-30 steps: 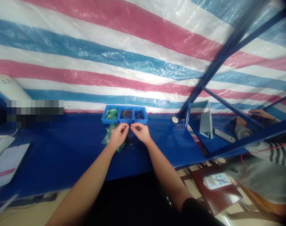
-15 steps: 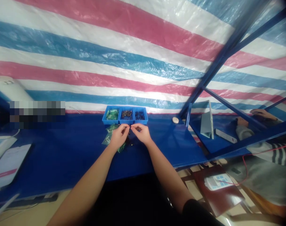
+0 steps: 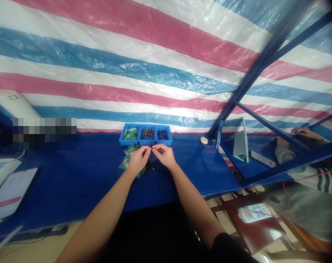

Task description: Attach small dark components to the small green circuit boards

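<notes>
My left hand and my right hand meet at the fingertips just in front of three joined blue bins. Both are closed in a pinch on something small and dark that I cannot make out. The left bin holds green pieces, the middle bin small round metallic parts, the right bin dark parts. Green packets lie on the blue table, partly hidden behind my left hand. A tiny yellowish piece lies below my right hand.
A round white object sits by the blue frame post. At the far left lies a tablet. Beyond the frame, at the right, are another person's hands, a stand and a power strip.
</notes>
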